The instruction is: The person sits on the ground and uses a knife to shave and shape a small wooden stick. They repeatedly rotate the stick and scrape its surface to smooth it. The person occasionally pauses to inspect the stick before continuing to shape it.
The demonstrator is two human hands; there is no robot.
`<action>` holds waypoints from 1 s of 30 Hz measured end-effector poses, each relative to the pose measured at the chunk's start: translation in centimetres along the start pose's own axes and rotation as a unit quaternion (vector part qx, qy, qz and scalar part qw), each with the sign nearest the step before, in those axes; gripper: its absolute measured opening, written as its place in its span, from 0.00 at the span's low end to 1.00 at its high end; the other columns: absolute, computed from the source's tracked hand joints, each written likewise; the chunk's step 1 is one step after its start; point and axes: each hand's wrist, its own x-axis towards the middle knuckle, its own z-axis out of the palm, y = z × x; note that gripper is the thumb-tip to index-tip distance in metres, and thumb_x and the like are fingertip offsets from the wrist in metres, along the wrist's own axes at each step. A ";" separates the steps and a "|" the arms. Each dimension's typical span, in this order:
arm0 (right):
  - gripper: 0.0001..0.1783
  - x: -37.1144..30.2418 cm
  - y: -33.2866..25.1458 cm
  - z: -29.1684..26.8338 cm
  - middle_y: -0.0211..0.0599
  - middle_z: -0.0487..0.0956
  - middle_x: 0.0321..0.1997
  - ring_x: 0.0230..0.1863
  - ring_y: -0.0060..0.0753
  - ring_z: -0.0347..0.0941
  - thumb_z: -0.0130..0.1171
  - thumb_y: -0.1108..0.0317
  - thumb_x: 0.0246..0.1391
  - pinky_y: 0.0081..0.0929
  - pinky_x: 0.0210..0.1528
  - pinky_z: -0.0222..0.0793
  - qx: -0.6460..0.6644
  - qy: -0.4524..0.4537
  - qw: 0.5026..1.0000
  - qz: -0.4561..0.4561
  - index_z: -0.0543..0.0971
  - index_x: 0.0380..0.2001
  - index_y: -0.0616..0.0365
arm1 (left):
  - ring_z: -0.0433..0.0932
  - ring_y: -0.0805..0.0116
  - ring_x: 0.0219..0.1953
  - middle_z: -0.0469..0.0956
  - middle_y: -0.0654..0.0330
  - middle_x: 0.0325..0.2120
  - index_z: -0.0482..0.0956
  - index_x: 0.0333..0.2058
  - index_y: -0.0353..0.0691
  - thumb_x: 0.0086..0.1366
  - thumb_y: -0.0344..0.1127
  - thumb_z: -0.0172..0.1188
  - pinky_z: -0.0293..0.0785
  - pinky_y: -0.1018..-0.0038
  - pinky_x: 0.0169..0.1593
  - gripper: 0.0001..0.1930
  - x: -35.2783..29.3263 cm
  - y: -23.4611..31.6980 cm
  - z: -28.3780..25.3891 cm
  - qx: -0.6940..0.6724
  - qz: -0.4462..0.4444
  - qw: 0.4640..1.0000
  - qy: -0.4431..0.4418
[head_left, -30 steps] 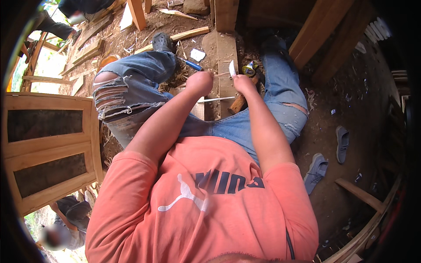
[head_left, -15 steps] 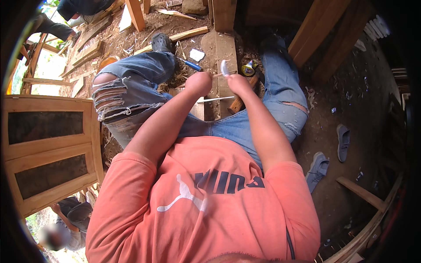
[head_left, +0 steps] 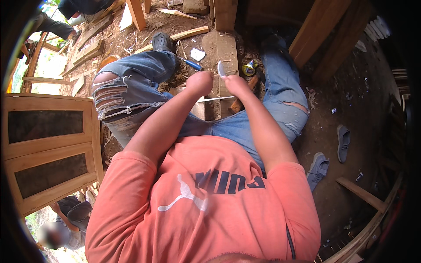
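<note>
My right hand [head_left: 235, 86] is closed on a knife, whose pale curved blade [head_left: 221, 69] points away from me. Close beside it, my left hand [head_left: 200, 83] is closed round a thin strip of wood [head_left: 215, 76], which shows in the gap between the hands and meets the knife there. Just past my left fist lies a blue-handled tool [head_left: 192, 65]. Below the hands a narrow white strip [head_left: 217, 98] crosses a wooden plank [head_left: 226, 50]. A brown wooden piece [head_left: 237, 105] lies partly hidden behind my right forearm.
A small yellow tin [head_left: 250, 68] stands by my right leg. Wooden posts [head_left: 319, 35] rise at the far right. A panelled wooden door [head_left: 50, 147] is at the left. Grey shoes [head_left: 343, 142] lie on the dirt floor at right. Other people are at the left edge.
My right hand has shifted slightly left, toward my left hand, and the knife blade has moved left with it. My left hand stays almost in place.
</note>
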 end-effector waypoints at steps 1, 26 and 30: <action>0.29 -0.3 -0.4 0.2 0.60 0.85 0.52 0.56 0.63 0.81 0.46 0.46 0.74 0.52 0.60 0.73 -0.004 -0.013 1.000 -0.020 0.86 0.51 0.59 | 0.85 0.41 0.49 0.86 0.44 0.44 0.86 0.44 0.38 0.72 0.39 0.52 0.80 0.49 0.53 0.15 0.3 -0.6 0.2 0.007 0.001 1.000 -0.009; 0.30 0.1 0.5 -0.3 0.59 0.83 0.55 0.58 0.64 0.79 0.43 0.47 0.74 0.54 0.63 0.72 0.005 -0.007 1.000 -0.009 0.87 0.50 0.59 | 0.87 0.45 0.48 0.88 0.48 0.44 0.88 0.45 0.43 0.69 0.35 0.54 0.82 0.52 0.52 0.14 -0.2 0.6 -0.6 -0.001 -0.026 1.000 -0.011; 0.31 0.2 0.5 -0.6 0.60 0.84 0.53 0.58 0.65 0.79 0.43 0.46 0.74 0.54 0.62 0.72 -0.034 -0.013 0.999 -0.013 0.87 0.47 0.60 | 0.87 0.45 0.48 0.88 0.48 0.44 0.87 0.44 0.42 0.69 0.35 0.54 0.82 0.52 0.52 0.13 -0.4 1.3 -1.0 -0.001 -0.021 1.000 0.003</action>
